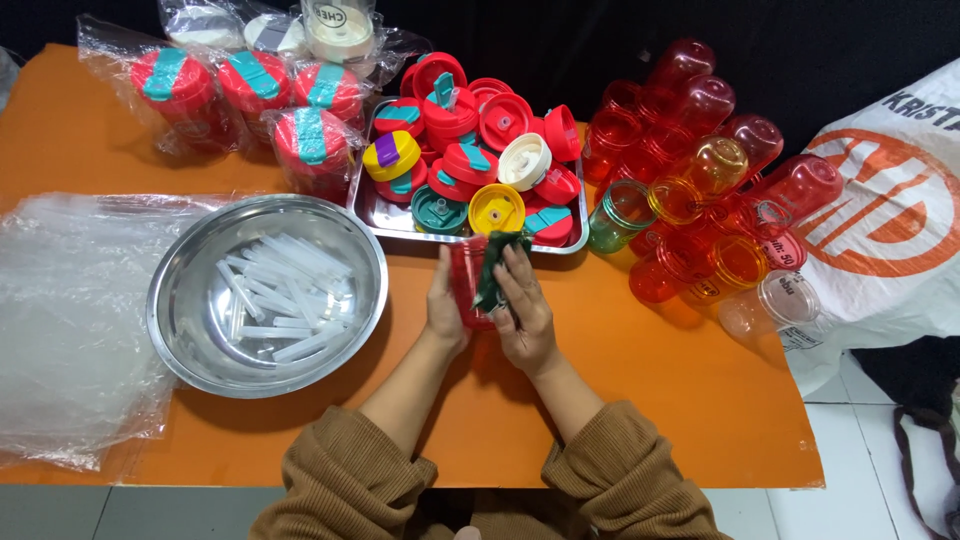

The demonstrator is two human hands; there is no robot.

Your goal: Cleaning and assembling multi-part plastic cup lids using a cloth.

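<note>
My left hand (445, 305) grips a red translucent plastic bottle (466, 282) held just in front of the lid tray. My right hand (524, 310) presses a dark green cloth (493, 268) against the bottle's side and mouth. Both hands are over the orange table (650, 380), near its middle. The bottle's lower part is hidden between my palms.
A steel tray (372, 212) of coloured lids sits behind my hands. A steel bowl (190, 330) holding several clear straws is at left, beside clear plastic bags (70, 310). Bagged bottles (250, 90) stand at back left, loose tinted bottles (700, 190) at right, next to a white sack (890, 230).
</note>
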